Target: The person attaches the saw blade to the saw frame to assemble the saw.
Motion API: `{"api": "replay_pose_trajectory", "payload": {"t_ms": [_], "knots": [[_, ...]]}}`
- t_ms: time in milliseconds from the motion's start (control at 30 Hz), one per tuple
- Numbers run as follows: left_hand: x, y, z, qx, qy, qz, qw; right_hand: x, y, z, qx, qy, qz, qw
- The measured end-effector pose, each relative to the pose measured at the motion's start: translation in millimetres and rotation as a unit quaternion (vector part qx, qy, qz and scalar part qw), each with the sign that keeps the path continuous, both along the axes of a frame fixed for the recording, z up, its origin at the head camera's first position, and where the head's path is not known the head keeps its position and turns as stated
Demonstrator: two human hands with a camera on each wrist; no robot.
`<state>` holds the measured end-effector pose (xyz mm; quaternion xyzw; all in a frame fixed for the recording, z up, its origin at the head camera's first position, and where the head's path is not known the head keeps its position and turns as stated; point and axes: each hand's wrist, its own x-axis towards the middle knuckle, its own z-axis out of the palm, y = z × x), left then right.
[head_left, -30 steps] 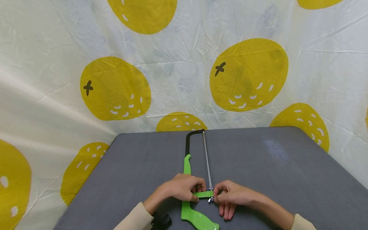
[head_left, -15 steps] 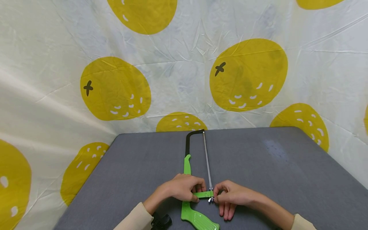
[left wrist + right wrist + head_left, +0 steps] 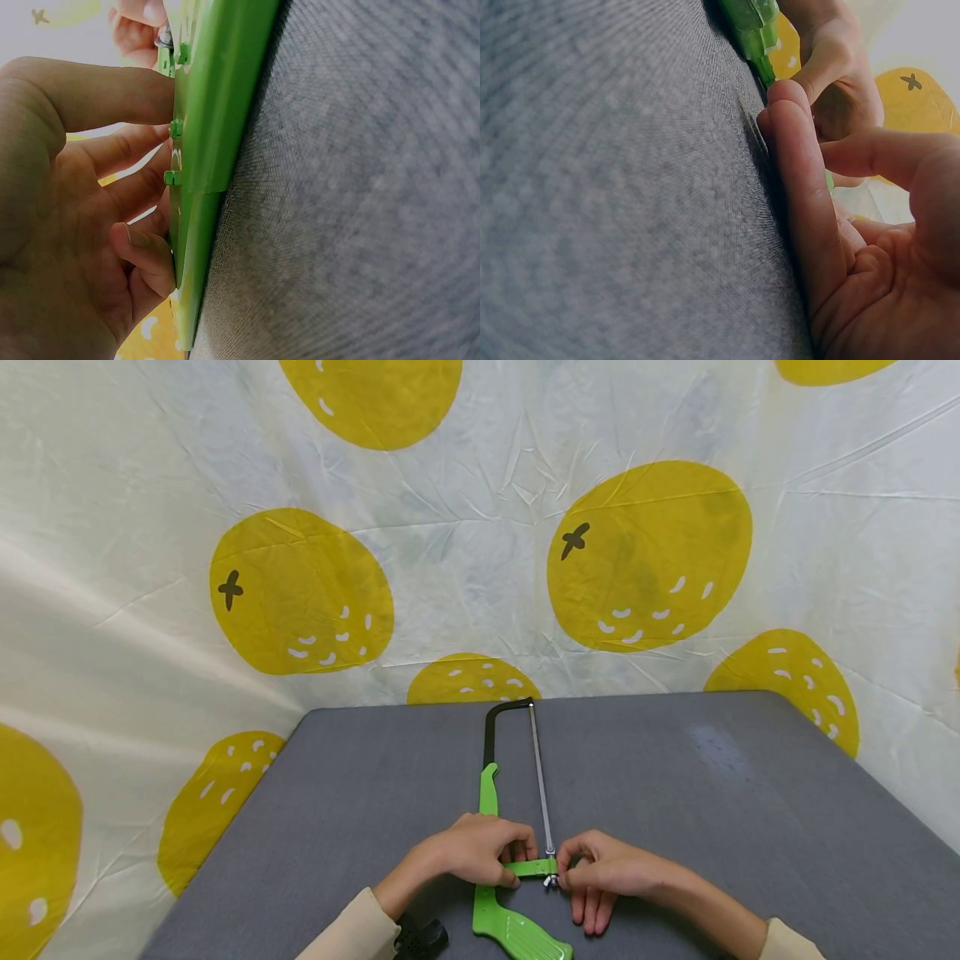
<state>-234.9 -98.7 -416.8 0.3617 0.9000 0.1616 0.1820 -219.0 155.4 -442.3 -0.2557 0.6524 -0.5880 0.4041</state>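
Observation:
A hacksaw (image 3: 488,789) with a green handle, black front bow and thin silver blade (image 3: 542,785) lies flat on the grey table, its far end near the back edge. My left hand (image 3: 480,847) holds the frame by the green crosspiece (image 3: 534,867), its thumb on the near side. In the left wrist view, the left fingers (image 3: 124,94) lie against the green frame (image 3: 217,112). A small metal wing nut (image 3: 551,882) sits at the blade's near end. My right hand (image 3: 611,868) pinches at this nut with thumb and index finger; the other fingers rest on the table.
Grey cloth covers the table (image 3: 675,793). Behind and to the left hangs a pale sheet (image 3: 465,585) printed with yellow fruit. A black object (image 3: 423,939) lies below the left wrist, near the front.
The wing nut shows at a slightly different angle beside the right fingertips. Both hands and the hacksaw otherwise stay in place.

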Motion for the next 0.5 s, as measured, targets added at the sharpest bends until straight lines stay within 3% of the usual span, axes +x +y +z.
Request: {"api": "replay_pose_trajectory", "payload": {"t_ms": [500], "knots": [[-0.6, -0.1, 0.2, -0.001, 0.004, -0.001, 1.0, -0.3, -0.4, -0.4, -0.004, -0.007, -0.001, 1.0]]}}
